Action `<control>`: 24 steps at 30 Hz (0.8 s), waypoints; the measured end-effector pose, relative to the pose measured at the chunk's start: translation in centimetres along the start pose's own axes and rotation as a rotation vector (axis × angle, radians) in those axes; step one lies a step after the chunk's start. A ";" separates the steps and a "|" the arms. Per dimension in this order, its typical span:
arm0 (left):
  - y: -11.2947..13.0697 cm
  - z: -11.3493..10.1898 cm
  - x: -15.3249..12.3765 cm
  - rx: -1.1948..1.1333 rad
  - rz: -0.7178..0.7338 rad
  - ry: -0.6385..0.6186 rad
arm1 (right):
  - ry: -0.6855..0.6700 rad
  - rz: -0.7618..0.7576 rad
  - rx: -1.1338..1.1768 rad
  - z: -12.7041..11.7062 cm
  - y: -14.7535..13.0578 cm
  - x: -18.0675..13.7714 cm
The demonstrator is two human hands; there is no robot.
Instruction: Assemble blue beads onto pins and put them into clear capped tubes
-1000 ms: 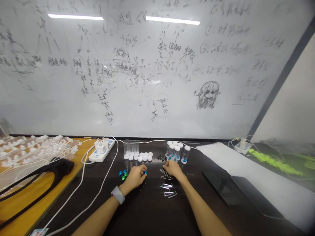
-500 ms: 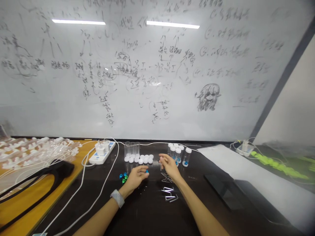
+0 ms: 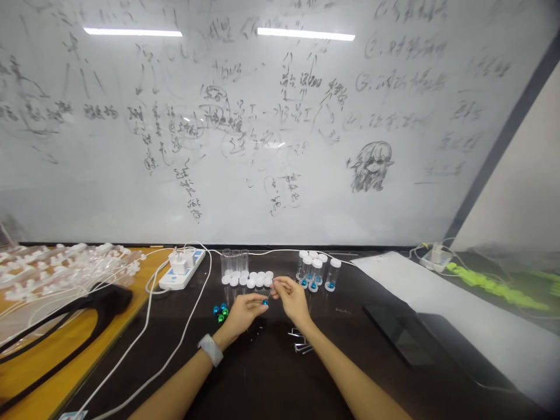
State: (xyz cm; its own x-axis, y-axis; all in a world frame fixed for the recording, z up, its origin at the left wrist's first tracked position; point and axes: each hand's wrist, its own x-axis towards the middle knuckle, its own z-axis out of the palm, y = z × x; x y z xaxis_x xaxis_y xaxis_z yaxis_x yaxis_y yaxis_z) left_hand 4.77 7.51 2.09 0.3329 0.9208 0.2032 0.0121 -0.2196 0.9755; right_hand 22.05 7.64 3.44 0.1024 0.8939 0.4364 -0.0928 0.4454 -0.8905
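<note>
A small shiny blue ball is pinched between the thumb and fingers of my left hand. My right hand is closed at the fingertips on a thin wire-like piece, whose end is close to the ball; whether they touch I cannot tell. Left of my left hand lie loose blue balls and green balls. Several bent metal rods lie below my right wrist. Just beyond my hands stand round white caps in a row.
Clear tubes stand behind the caps. Capped tubes with blue balls inside stand at the right. A power strip with white cables is on the left. A dark tablet-like slab and a white sheet lie right.
My right hand has moved left, carrying the thin piece up to the blue ball. The left hand has hardly moved. My right hand and forearm now cover the thin wire pile.
</note>
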 end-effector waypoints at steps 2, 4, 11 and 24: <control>0.0 0.0 0.0 0.006 -0.001 -0.015 | -0.003 -0.004 -0.014 0.0 0.0 0.0; 0.0 -0.1 -0.1 0.006 0.000 -0.028 | -0.011 -0.009 -0.028 0.0 -0.1 0.0; 0.0 0.0 0.0 0.025 -0.006 -0.032 | -0.046 -0.057 -0.146 -0.2 -0.5 -0.2; 1.0 -0.2 -0.3 0.009 -0.057 -0.100 | -0.147 -0.151 -0.397 -0.3 -0.8 -0.4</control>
State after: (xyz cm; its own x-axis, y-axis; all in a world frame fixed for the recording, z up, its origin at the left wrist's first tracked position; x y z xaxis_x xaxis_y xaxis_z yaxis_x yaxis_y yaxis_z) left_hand 4.48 7.07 3.06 0.4238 0.8952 0.1377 0.0418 -0.1712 0.9844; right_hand 22.41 6.89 3.87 -0.0587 0.8307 0.5537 0.3022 0.5434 -0.7832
